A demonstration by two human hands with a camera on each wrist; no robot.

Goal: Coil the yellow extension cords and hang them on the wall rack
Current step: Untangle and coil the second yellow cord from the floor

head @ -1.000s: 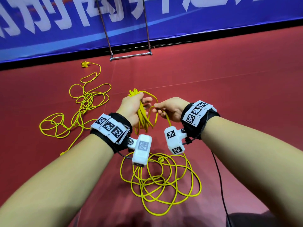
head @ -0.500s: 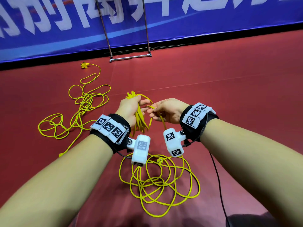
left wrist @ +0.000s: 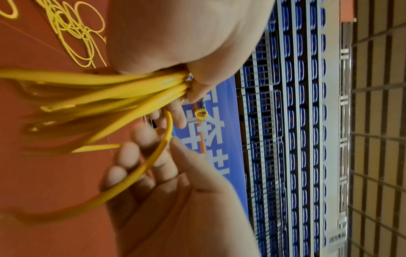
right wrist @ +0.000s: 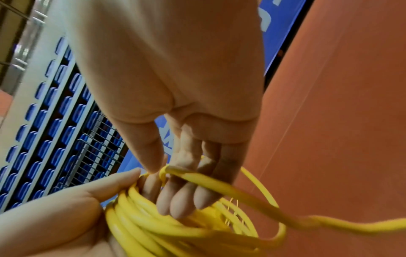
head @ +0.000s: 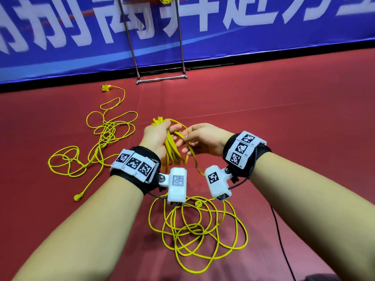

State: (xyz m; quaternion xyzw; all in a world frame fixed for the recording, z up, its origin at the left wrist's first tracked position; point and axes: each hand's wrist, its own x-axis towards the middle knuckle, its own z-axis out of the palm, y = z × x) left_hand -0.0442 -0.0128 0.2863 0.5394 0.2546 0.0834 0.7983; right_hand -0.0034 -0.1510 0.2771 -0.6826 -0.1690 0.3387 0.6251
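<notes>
My left hand grips a bundle of coiled loops of a yellow extension cord in front of me above the floor. My right hand is just right of it and pinches one strand of the same cord between thumb and fingers. In the right wrist view the right hand holds that strand against the coil in the left hand. The cord's loose rest lies tangled on the floor below my wrists. A second yellow cord sprawls on the floor to the left.
A metal rack frame stands against the blue banner wall, with a coiled yellow cord hanging at its top. The floor is red matting. A thin black cable trails down from my right wrist.
My right hand carried a loop of cord over to the bundle in my left hand and stays close beside it. The view has tilted up, so the coil on the rack shows.
</notes>
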